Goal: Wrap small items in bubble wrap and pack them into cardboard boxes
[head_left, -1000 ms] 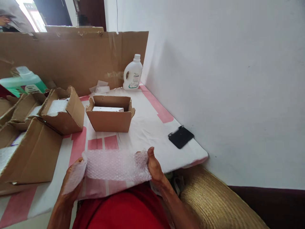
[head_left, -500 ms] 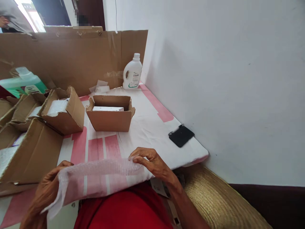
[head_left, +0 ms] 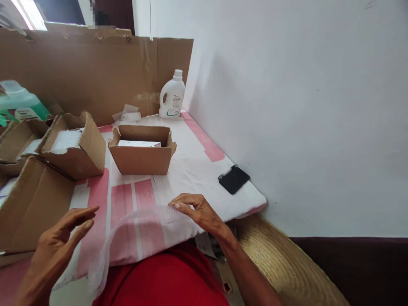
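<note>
A clear sheet of bubble wrap (head_left: 137, 223) lies over the near edge of the table, its left end hanging down by the red garment. The fingers and thumb of my right hand (head_left: 197, 212) are closed on its right end. My left hand (head_left: 65, 238) is off the wrap, to its left, with thumb and fingers apart and nothing between them. Beyond the wrap stands a small open cardboard box (head_left: 142, 160) with a flat white box (head_left: 139, 144) inside.
More open cardboard boxes (head_left: 92, 148) with bubble-wrapped items crowd the left. A white jug (head_left: 172, 100) stands at the back before a cardboard partition (head_left: 105, 72); a green-liquid bottle (head_left: 27, 104) is far left. A black flat object (head_left: 234, 180) lies by the wall, a woven basket (head_left: 264, 259) below.
My left hand has let go of the bubble wrap and opened, and that end has dropped over the table edge. My right hand keeps its hold. The view has shifted slightly right.
</note>
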Demonstrator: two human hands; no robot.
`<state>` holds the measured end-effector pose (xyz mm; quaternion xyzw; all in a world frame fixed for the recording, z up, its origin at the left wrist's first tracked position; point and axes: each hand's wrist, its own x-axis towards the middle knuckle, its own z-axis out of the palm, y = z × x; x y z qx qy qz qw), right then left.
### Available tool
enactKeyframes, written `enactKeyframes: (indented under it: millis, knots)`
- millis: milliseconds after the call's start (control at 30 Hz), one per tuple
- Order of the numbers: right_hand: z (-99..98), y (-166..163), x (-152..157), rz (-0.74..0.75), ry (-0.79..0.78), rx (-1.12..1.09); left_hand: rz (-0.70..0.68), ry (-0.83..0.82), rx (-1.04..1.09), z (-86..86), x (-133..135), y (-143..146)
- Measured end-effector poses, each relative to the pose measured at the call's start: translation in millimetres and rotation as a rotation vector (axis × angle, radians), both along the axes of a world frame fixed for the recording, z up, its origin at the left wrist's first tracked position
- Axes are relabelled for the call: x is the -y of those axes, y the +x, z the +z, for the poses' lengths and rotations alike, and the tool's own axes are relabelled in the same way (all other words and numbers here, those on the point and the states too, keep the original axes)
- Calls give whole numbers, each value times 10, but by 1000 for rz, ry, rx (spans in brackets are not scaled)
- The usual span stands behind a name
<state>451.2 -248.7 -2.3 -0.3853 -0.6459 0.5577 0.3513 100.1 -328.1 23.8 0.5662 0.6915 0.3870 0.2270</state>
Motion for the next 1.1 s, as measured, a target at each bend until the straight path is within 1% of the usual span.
enactKeyframes:
  millis: [67,133,167,233,300,367,433,567,667,733,867,933,1000,1067,1100]
  knots:
    - [-13,-36,14,-12,-16,-10,-220,126,-127,132,50,302]
    - [-21,-64,34,-8,-25,-24,-399,285,-226,161,60,650]
    - [-20,-71,45,-2,-25,-30,-448,346,-283,129,44,813]
    - [-15,-62,66,11,-21,-35,-490,407,-418,-3,-22,1073]
    - [-14,-25,82,14,-24,-30,-489,443,-546,-158,-102,1214]
    - [-30,27,88,-7,-32,-27,-466,497,-644,-266,-156,1250]
    - [-68,69,86,-41,-46,-40,-443,539,-702,-303,-156,1225]
    - [-156,56,70,-62,-107,-123,-517,521,-705,-279,-18,1144]
    - [-167,-3,55,-55,-144,-167,-479,511,-724,-268,82,1106]
    - [-148,-24,41,-59,-148,-147,-473,505,-747,-257,100,1083]
    - [-130,4,1,-69,-131,-43,-532,498,-784,-257,90,1061]
    - [-136,34,-19,-97,-117,-1,-536,493,-801,-320,117,1068]
    - [-128,53,-32,-141,-95,48,-546,501,-809,-427,174,1079]
    - [-89,41,-37,-165,-44,121,-552,516,-796,-548,243,1087]
    - [-62,18,-36,-153,-3,163,-552,512,-783,-601,275,1088]
